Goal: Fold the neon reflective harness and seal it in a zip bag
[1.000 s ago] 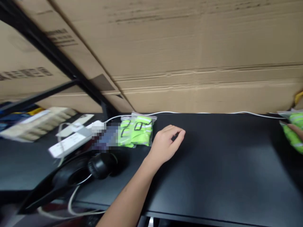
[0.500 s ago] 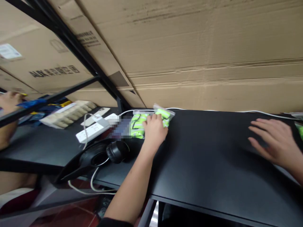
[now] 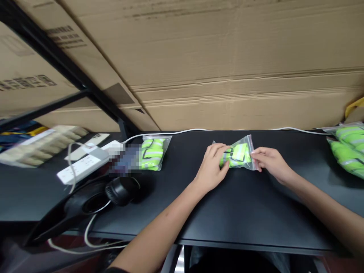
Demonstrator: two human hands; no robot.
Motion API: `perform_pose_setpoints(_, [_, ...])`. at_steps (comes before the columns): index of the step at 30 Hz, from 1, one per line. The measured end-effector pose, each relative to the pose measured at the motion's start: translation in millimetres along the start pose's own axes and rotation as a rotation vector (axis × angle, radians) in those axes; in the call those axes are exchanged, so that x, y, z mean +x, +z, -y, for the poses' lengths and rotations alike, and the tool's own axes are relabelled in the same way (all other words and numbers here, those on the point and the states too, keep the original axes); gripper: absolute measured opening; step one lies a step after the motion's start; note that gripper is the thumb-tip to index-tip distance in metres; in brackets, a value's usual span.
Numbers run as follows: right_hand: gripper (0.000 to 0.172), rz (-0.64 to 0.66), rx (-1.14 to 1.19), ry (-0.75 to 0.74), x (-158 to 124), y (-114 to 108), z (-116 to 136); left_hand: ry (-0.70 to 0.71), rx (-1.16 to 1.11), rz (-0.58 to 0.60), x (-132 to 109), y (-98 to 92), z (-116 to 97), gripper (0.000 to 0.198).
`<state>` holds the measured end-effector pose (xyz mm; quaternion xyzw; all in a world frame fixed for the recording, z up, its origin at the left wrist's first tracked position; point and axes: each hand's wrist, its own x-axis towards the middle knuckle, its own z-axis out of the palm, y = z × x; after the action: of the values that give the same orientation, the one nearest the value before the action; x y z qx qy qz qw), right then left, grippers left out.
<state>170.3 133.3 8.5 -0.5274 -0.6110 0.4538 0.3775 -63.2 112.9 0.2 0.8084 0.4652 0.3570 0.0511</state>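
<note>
A clear zip bag with a folded neon-green reflective item (image 3: 239, 152) lies on the black tabletop (image 3: 233, 204) between my hands. My left hand (image 3: 212, 167) is closed on the bag's left end, thumb below and fingers above. The fingertips of my right hand (image 3: 270, 161) pinch the red-striped zip edge at its right end. A similar green bag (image 3: 152, 153) lies farther left, untouched. At the right edge of the view are more green bagged items (image 3: 351, 148), stacked together.
On the left are a white power strip (image 3: 82, 165), a phone (image 3: 99, 139), black headphones (image 3: 122, 190) on a dark bag, and a beige bundle (image 3: 42, 146). A white cable (image 3: 196, 130) runs along the cardboard wall (image 3: 227, 57). A black metal frame (image 3: 93, 100) slants at the left.
My left hand has carried one green bag rightward, away from the other. My right hand has come in from the right and gripped its zip edge. The view has shifted right.
</note>
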Motion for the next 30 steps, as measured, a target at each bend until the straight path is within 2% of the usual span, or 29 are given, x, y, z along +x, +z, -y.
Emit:
perform_pose_setpoints(3, [0.028,-0.174,0.057,-0.099,-5.9,-3.7,8.9,-0.134,-0.036,-0.226,-1.1,-6.4,-11.3,0.006])
perform_pose_setpoints(4, [0.023,-0.260,0.018,-0.200,-10.6,-4.3,10.7,-0.164,-0.107,-0.236,-2.0,-8.6,-17.6,0.018])
perform_pose_setpoints(6, [0.006,-0.340,-0.162,-0.503,-22.4,-3.2,11.9,-0.163,-0.336,-0.128,-4.7,-10.7,-31.3,0.033])
perform_pose_setpoints(7, [0.002,-0.316,-0.284,-0.664,-28.4,-1.2,11.4,-0.142,-0.464,-0.040,-6.4,-10.2,-37.5,0.033])
perform_pose_setpoints(8, [0.007,-0.251,-0.403,-0.794,-33.9,1.6,10.3,-0.128,-0.587,0.047,-8.4,-8.4,-42.5,0.029])
perform_pose_setpoints(9, [0.011,-0.163,-0.498,-0.872,-38.3,4.8,8.9,-0.130,-0.700,0.113,-10.4,-5.5,-45.9,0.026])
perform_pose_setpoints(11, [0.016,-0.045,-0.613,-0.907,-42.8,11.3,5.9,-0.218,-0.869,0.182,-14.1,2.4,-48.0,0.026])
perform_pose_setpoints(14, [0.020,0.057,-0.630,-0.845,-40.5,16.5,3.7,-0.434,-0.938,0.188,-17.5,13.8,-42.9,0.033])
perform_pose_setpoints(17, [0.020,0.154,-0.458,-0.710,-35.8,15.9,5.0,-0.469,-0.906,0.197,-18.4,17.8,-36.7,0.032])
perform_pose_setpoints(23, [0.015,0.166,-0.077,-0.347,-38.1,9.7,7.5,-0.199,-0.804,0.216,-14.6,9.6,-35.4,0.028])
perform_pose_setpoints(26, [0.022,0.220,0.209,-0.205,-39.1,1.4,10.0,-0.050,-0.739,0.205,-12.1,-0.3,-35.7,0.024])
perform_pose_setpoints(28, [0.028,0.198,0.398,-0.116,-38.8,-6.1,13.2,0.016,-0.747,0.165,-11.8,-7.8,-35.6,0.023])
perform_pose_setpoints(30, [0.029,0.147,0.471,-0.054,-38.9,-11.8,15.7,0.034,-0.789,0.087,-12.5,-13.0,-35.1,0.023])
